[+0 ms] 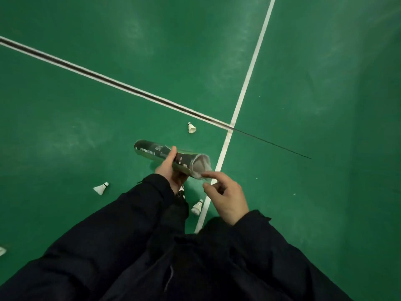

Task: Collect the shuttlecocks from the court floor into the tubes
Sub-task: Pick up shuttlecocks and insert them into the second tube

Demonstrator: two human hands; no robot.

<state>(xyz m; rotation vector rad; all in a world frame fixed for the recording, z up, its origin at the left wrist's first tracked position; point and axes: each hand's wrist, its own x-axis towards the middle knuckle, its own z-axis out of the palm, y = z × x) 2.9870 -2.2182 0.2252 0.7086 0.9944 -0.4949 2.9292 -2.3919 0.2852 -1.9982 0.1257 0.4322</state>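
The person stands over the green court floor (86, 109) with a dark tube (167, 156) held level in front of them. The left hand (171, 170) grips the tube around its middle, thumb lying over the top. The tube is black with a green stripe and small white print, and its open end, pale grey inside, points toward the right hand (225, 196). That hand hangs just beside the opening with fingers loosely curled and the forefinger reaching toward the rim; it seems to hold nothing, though the blur makes that hard to settle. Three white feathered shuttlecocks lie on the floor: one (191, 128) beyond the tube near the net's lower edge (108, 80), one (100, 188) off to the left, one (197, 207) just beside the white court line (249, 77) near the person's feet. Both sleeves (121, 218) are dark.
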